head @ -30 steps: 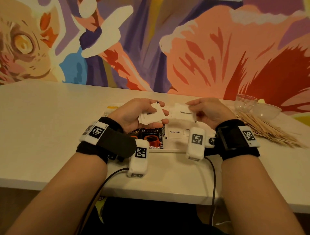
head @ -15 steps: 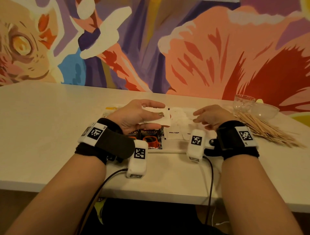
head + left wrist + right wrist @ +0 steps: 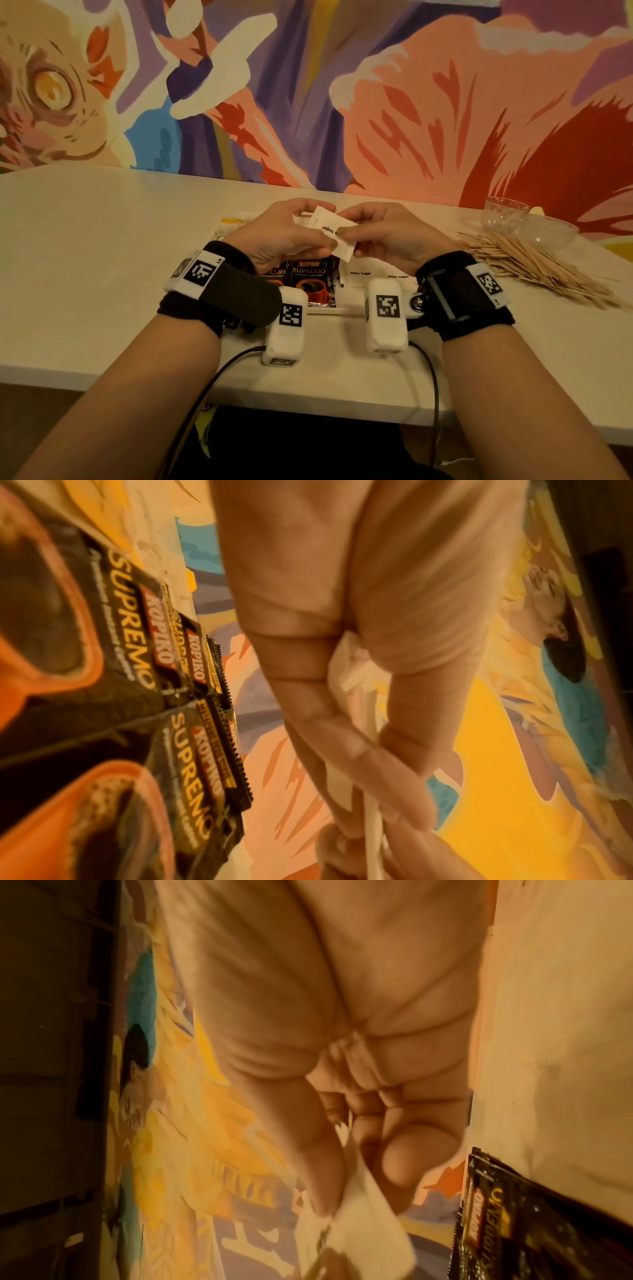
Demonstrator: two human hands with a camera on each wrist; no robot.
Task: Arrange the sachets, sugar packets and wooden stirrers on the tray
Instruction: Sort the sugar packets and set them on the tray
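Note:
Above the tray (image 3: 342,310) both hands meet on white sugar packets. My left hand (image 3: 291,236) grips a small stack of white packets (image 3: 352,669) between thumb and fingers. My right hand (image 3: 373,233) pinches one white sugar packet (image 3: 334,233) at the top of that stack; the same packet (image 3: 366,1229) shows between thumb and forefinger in the right wrist view. Black Kopiko Supremo coffee sachets (image 3: 310,282) lie on the tray under my left hand and also fill the left wrist view (image 3: 137,669). White sugar packets (image 3: 373,274) lie flat to their right. Wooden stirrers (image 3: 534,263) are heaped on the table at right.
Two clear glass bowls (image 3: 544,231) stand behind the stirrers, near the painted wall. A yellow packet (image 3: 233,221) peeks out beyond my left hand. The white table (image 3: 85,257) stretches bare to the left, and its front edge runs under my forearms.
My right hand, which had dropped low over the tray's packets, has come back up to the left hand and now pinches a sugar packet on the stack held there.

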